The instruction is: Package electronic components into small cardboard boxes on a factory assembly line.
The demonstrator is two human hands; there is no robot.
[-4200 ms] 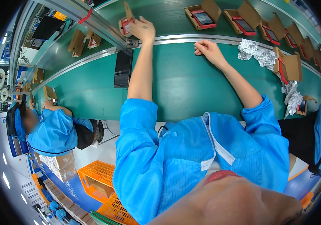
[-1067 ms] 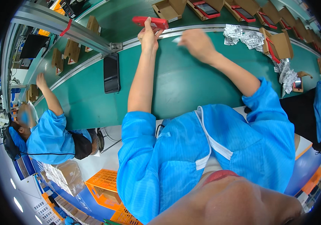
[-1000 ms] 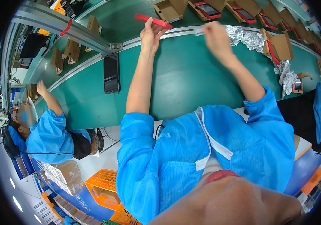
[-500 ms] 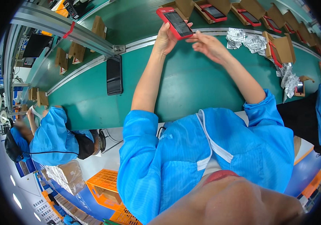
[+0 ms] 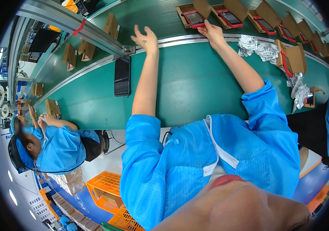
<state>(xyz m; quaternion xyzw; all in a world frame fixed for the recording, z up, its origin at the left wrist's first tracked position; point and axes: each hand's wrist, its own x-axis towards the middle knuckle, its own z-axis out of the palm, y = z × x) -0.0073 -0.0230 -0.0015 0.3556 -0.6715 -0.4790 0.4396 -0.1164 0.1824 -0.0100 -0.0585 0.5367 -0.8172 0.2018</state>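
A red-cased handheld device (image 5: pixel 193 17) with a dark screen lies in an open brown cardboard box (image 5: pixel 183 24) at the far side of the bench. My right hand (image 5: pixel 214 35) has its thumb and fingers closed at the device's near right edge. To the left, my left hand (image 5: pixel 146 41) is raised over the metal rail, empty, with its fingers spread. A large black phone-like device (image 5: pixel 122 77) lies on the green mat, left of my left forearm.
Right of it, several open boxes with red devices line the conveyor, among them a second device (image 5: pixel 230 18). Folded white papers (image 5: pixel 266 52) lie on the mat near an open box (image 5: pixel 293 57). A metal post (image 5: pixel 72 29) rises at left. A person in blue (image 5: pixel 60 148) works there.
The red device has gone from my left hand into the open box. My left hand has moved left and opened. My right hand has reached up to the device's edge.
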